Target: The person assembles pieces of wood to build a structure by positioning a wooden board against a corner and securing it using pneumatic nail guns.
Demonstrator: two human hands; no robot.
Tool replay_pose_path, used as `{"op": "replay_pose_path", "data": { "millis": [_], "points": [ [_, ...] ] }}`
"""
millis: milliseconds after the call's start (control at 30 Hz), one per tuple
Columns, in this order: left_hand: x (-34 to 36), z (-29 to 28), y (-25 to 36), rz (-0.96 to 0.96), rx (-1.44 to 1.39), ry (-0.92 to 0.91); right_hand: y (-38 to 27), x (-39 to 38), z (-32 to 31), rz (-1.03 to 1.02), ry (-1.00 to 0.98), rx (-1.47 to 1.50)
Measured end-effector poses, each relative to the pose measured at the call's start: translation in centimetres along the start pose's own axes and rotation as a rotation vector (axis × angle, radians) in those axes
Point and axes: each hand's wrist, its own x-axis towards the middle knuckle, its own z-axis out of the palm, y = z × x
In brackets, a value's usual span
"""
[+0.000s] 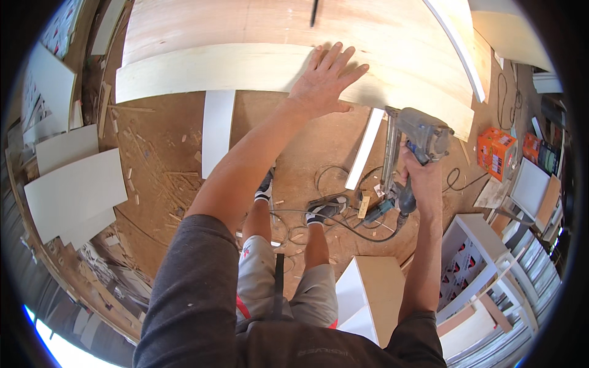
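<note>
My left hand (322, 83) lies with fingers spread on a pale wooden strip (208, 67) that runs along the near side of a large plywood surface (227, 24). My right hand (417, 172) is closed on the handle of a pneumatic nail gun (423, 138), whose head is against or close beside that strip's near edge at the right; exact contact is unclear. A dark hose trails down from the gun's handle. A narrow white batten (448, 30) runs across the plywood at upper right. Below the plywood are a white panel (215, 129) and another white batten (362, 153).
White panels (73, 196) are stacked at the left. A tool (377, 211) and hoses lie on the scrap-strewn floor (159, 153) by my feet. An orange box (494, 153) stands at the right. An open cabinet (371, 288) and a white frame (466, 264) are at lower right.
</note>
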Motion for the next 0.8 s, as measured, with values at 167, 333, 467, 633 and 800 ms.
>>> {"op": "replay_pose_path", "data": {
  "millis": [167, 333, 467, 633, 800],
  "points": [
    [-10.3, -1.1, -11.2, -0.236, -0.050, -0.001, -0.4, -0.6, 0.5, 0.005, 0.010, -0.123],
    [-14.6, -1.2, -18.5, -0.236, 0.074, 0.116, -0.2, -0.9, 2.1, -0.036, 0.050, -0.106],
    [-14.9, -0.1, -18.9, -0.223, 0.088, 0.169, -0.6, -1.2, 2.6, -0.012, 0.092, -0.144],
    [-14.9, -0.2, -18.7, -0.185, 0.094, 0.160, -1.9, -2.0, 4.1, -0.052, 0.111, -0.126],
    [-14.9, -0.8, -18.9, -0.211, 0.147, 0.084, -5.0, -4.0, 8.9, -0.037, -0.032, -0.057]
  ]
}}
